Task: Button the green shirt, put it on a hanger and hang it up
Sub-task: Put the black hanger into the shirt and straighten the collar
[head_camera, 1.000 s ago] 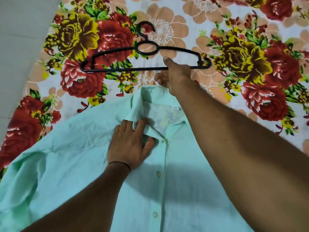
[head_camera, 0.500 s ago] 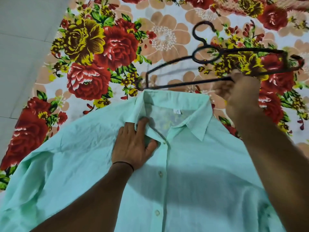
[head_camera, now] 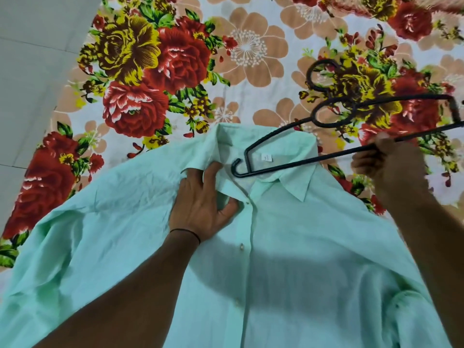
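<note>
Mint-green, crinkled shirt (head_camera: pixel 125 234) lies flat on a floral bedsheet (head_camera: pixel 251 46). My left hand (head_camera: pixel 203 204) pinches its pointed collar (head_camera: pixel 227 188); my right hand (head_camera: pixel 388 169) grips a thin black hanger (head_camera: pixel 301 162) over the neck.

Lit brightly and softly from overhead. Threw a broad, soft-edged shadow over the green shirt (head_camera: pixel 313 234) just below the left hand (head_camera: pixel 200 204) and its grip on the collar (head_camera: pixel 293 182). Rendered cloth sharp around that grip. Smeared with motion at the right hand (head_camera: pixel 391 169) pinching the hanger (head_camera: pixel 301 162), more so beyond the pinch. Bowed the floor (head_camera: pixel 30 71) seams far left of both grips.
</note>
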